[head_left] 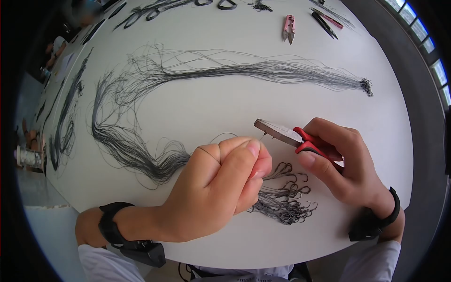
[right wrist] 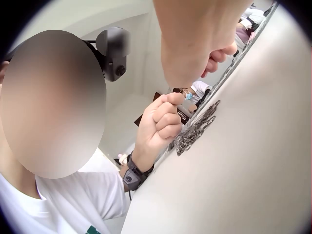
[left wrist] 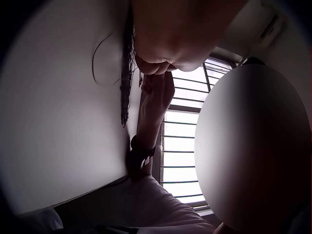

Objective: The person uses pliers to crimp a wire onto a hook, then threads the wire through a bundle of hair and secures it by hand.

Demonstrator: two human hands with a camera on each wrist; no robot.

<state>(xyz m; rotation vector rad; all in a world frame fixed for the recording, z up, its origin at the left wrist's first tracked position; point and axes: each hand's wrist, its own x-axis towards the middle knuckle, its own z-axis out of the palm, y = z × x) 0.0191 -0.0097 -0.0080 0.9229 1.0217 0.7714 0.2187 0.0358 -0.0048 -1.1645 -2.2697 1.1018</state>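
Observation:
My left hand (head_left: 225, 181) is curled, its thumb pressed on the index finger, pinching a thin dark fishing line that crosses the index knuckle. A tiny dark tip shows just beyond the thumb, right by the pliers' jaws; the rest of it is hidden in the fingers. My right hand (head_left: 345, 162) grips red-handled pliers (head_left: 282, 131), their metal nose pointing left above the thumb. Under and beside the left hand, a bundle of fish hooks (head_left: 291, 207) lies on the table. In the right wrist view the left fist (right wrist: 165, 119) appears beyond the right hand (right wrist: 195, 44).
A long bundle of dark lines (head_left: 225, 71) curves across the white table (head_left: 211, 108), ending in a knotted cluster (head_left: 366, 86). Pink thread snips (head_left: 289, 29) and black snips (head_left: 325, 25) lie at the back. More line bundles (head_left: 66, 117) lie left. Other people sit at far left.

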